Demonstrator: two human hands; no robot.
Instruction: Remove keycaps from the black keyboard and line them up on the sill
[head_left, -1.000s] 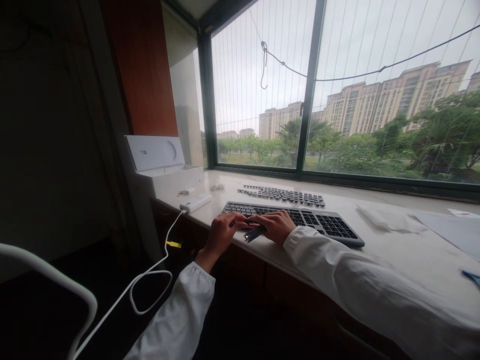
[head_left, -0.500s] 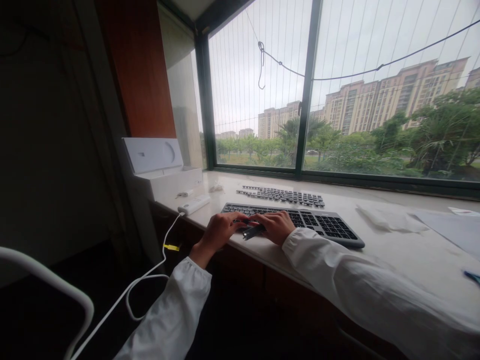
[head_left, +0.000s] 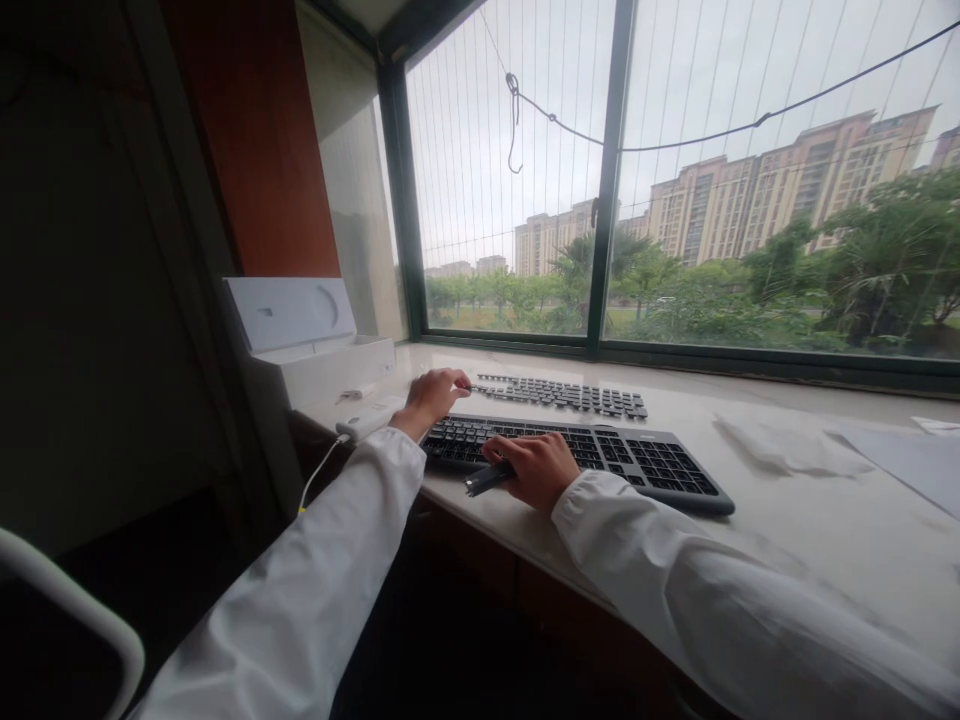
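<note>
My left hand (head_left: 433,398) reaches to the left end of the rows of loose dark keycaps (head_left: 566,392) laid out on the counter. Its thumb and fingertips are pinched on a small dark keycap (head_left: 468,388), partly hidden. My right hand (head_left: 541,468) rests over the front of a dark keyboard (head_left: 671,468), its fingers wrapped round a dark keycap puller (head_left: 487,479) whose forked end points left. Much of the keyboard shows bare switch sockets; its left part is partly behind my hands.
An open white box (head_left: 322,355) stands at the left end of the counter. Near it lie a white power strip (head_left: 371,418) with a cable and a small white item (head_left: 356,394). A crumpled white sheet (head_left: 784,445) and paper (head_left: 900,465) lie to the right. Windows rise behind.
My left hand has left the puller and moved forward and left to the end of the keycap rows. My right hand stays over the keyboard with the puller. The view has shifted slightly.
</note>
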